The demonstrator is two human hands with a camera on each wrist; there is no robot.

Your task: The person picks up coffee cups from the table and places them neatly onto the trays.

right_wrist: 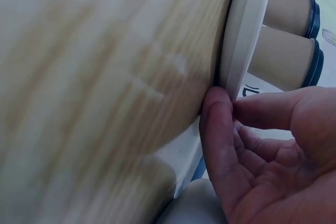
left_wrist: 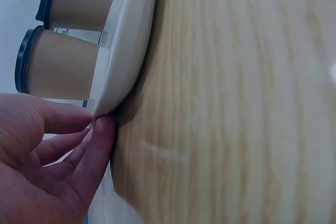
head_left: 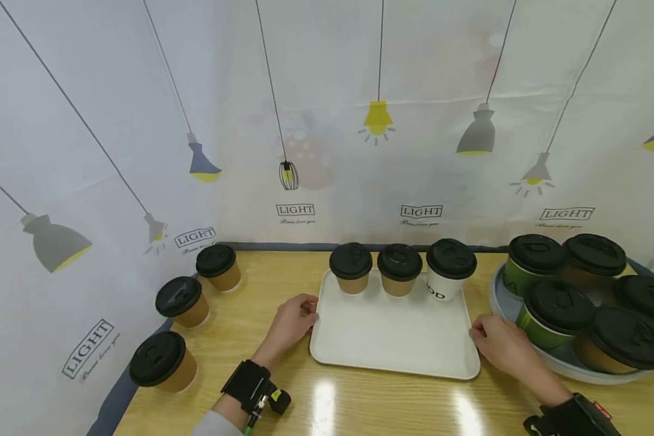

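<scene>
The wood-grain tabletop (head_left: 392, 406) carries a white rectangular tray (head_left: 392, 339) near its back edge, left of a round tray (head_left: 605, 376). The left hand (head_left: 291, 324) pinches the rectangular tray's left rim, the right hand (head_left: 501, 344) its right. Three lidded paper cups (head_left: 399, 269) stand along its back edge. The step looks like gripping; moving it would call for level, matched lifting.

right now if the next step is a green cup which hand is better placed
Probably the right hand: it pinches the white tray at the edge nearest the green cups, while the left hand grips the opposite edge.
</scene>
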